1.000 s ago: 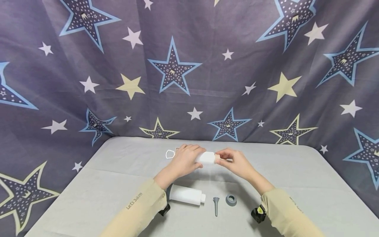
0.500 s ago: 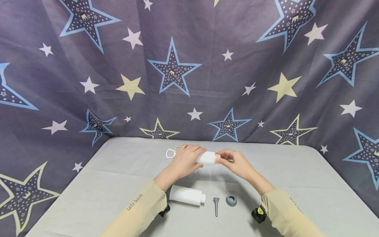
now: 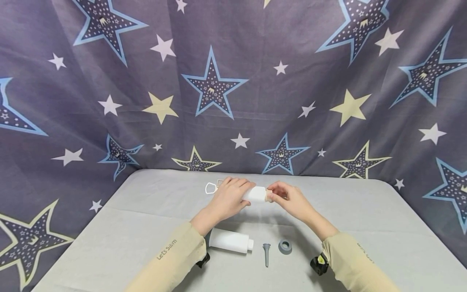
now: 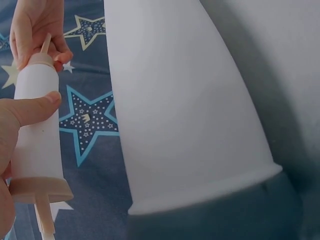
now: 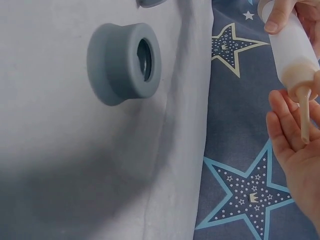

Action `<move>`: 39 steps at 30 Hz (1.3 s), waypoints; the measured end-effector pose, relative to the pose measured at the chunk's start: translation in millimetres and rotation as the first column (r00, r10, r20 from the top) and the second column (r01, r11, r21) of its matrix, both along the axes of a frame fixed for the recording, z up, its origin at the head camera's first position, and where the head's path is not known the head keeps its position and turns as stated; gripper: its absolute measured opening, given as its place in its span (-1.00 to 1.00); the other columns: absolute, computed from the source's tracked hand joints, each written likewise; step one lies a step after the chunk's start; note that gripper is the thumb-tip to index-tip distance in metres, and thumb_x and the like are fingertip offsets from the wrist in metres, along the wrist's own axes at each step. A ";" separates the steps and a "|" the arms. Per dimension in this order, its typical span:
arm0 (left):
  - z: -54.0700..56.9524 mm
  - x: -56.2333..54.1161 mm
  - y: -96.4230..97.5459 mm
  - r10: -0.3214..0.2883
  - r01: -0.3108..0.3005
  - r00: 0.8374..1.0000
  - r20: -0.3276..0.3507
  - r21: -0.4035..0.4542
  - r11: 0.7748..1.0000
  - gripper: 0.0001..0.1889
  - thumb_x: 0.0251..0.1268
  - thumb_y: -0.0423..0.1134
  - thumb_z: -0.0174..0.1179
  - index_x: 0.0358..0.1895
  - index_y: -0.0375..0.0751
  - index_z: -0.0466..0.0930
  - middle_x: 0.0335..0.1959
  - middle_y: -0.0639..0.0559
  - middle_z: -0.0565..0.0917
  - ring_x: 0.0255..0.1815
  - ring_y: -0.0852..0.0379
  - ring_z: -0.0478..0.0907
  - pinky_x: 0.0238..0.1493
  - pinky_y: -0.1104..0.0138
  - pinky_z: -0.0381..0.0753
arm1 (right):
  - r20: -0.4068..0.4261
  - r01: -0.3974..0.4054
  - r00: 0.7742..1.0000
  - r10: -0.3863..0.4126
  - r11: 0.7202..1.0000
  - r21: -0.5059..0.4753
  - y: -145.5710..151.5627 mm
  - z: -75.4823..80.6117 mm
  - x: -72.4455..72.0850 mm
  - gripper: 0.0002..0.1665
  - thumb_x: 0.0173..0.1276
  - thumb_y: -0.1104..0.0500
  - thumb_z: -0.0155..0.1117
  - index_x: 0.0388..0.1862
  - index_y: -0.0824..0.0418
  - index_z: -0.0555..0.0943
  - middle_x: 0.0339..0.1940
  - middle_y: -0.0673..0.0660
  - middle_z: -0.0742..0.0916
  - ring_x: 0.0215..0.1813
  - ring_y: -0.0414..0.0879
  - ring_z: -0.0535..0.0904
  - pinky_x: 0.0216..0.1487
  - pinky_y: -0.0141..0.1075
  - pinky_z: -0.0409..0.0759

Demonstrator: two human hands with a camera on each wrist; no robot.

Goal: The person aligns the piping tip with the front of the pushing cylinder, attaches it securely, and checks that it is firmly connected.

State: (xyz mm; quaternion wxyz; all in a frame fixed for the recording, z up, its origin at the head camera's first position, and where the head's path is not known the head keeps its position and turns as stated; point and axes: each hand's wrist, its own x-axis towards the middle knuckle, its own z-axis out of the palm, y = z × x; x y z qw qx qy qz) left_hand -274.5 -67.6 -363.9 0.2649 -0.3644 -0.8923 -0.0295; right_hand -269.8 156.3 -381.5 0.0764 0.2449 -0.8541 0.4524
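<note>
My left hand (image 3: 230,198) grips a white bottle (image 3: 257,194) around its body, raised above the table and lying sideways. A white wire-like loop (image 3: 206,187) sticks out past that hand. In the left wrist view the bottle has a beige flange (image 4: 40,189) at its near end. The thumb and fingers of my right hand (image 3: 295,202) pinch the beige cap (image 3: 269,196) on the other end. A thin beige spout (image 5: 304,117) projects from this cap in the right wrist view.
A second white bottle (image 3: 230,240) with a dark grey base (image 4: 215,215) lies on the table (image 3: 146,235) below the left forearm. Right of it lie a grey spout piece (image 3: 266,254) and a grey ring (image 3: 280,247). Behind hangs a star-patterned curtain (image 3: 255,105).
Hands and bottle shift very slightly right. The right fingers change position a little on the cap, leaving more of it visible. The things on the table stay put.
</note>
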 end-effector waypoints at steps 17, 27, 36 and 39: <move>-3.5 -1.3 -1.1 0.010 -0.013 0.998 0.054 0.042 0.999 -0.44 -0.13 -0.04 0.37 0.06 -0.03 0.49 -0.03 0.12 0.59 -0.01 0.12 0.49 0.05 0.22 0.35 | -0.003 -0.009 1.000 0.009 0.998 0.055 -7.3 25.6 23.1 -0.60 0.15 0.20 0.29 -0.02 0.30 0.50 -0.19 0.23 0.68 -0.08 0.07 0.60 0.04 -0.05 0.49; -3.0 -1.2 -1.3 0.024 -0.029 0.995 0.096 0.050 0.998 -0.43 -0.11 -0.03 0.36 0.08 -0.03 0.49 -0.02 0.11 0.58 0.01 0.11 0.49 0.08 0.18 0.35 | -0.008 -0.026 1.000 0.026 0.999 0.038 -7.5 28.3 25.8 -0.51 0.08 0.29 0.34 0.01 0.37 0.48 -0.05 0.25 0.64 -0.10 0.08 0.61 0.02 -0.06 0.50; -2.3 -1.1 -1.8 0.037 -0.043 0.993 0.113 0.051 0.998 -0.44 -0.09 0.00 0.34 0.08 -0.02 0.49 -0.01 0.12 0.58 0.03 0.11 0.49 0.11 0.16 0.34 | -0.094 -0.029 0.995 0.033 0.999 0.044 -2.9 15.6 15.6 -0.54 0.06 0.27 0.36 -0.02 0.31 0.51 -0.08 0.19 0.66 -0.12 0.03 0.62 0.01 -0.09 0.51; -1.4 -0.5 -1.4 0.037 -0.043 0.992 0.117 0.051 0.998 -0.44 -0.09 -0.01 0.35 0.08 -0.02 0.49 -0.01 0.11 0.58 0.03 0.10 0.49 0.11 0.16 0.34 | -0.108 -0.018 0.994 0.024 0.999 0.050 1.4 3.4 4.9 -0.55 0.06 0.22 0.38 -0.03 0.22 0.52 -0.11 0.11 0.67 -0.12 -0.06 0.62 0.00 -0.16 0.52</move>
